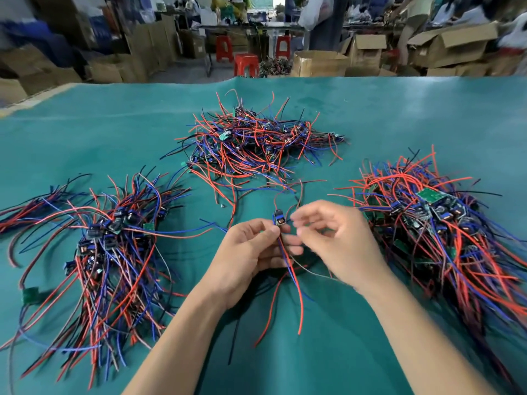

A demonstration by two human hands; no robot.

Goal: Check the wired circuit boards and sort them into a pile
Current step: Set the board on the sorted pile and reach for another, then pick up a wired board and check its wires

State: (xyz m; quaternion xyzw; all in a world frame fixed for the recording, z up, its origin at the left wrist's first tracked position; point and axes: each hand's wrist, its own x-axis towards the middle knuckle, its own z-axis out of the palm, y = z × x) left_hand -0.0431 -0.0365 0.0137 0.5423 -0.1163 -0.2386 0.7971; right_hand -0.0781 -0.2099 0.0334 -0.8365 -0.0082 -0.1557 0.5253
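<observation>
My left hand pinches a small blue-and-black circuit board with red, blue and black wires over the near middle of the teal cloth tabletop — its leads trail down. My right hand is beside it, fingers loosely curled; I cannot tell whether they grip a wire. Three tangled piles of wired boards lie left, far centre and right.

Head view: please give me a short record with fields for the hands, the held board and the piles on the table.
left hand: pinches one wired circuit board
right hand: fingers curled beside the board, grip unclear
held board wires: red, blue and black, hanging down
left pile
middle pile: farther back
right pile
table: green cloth
</observation>
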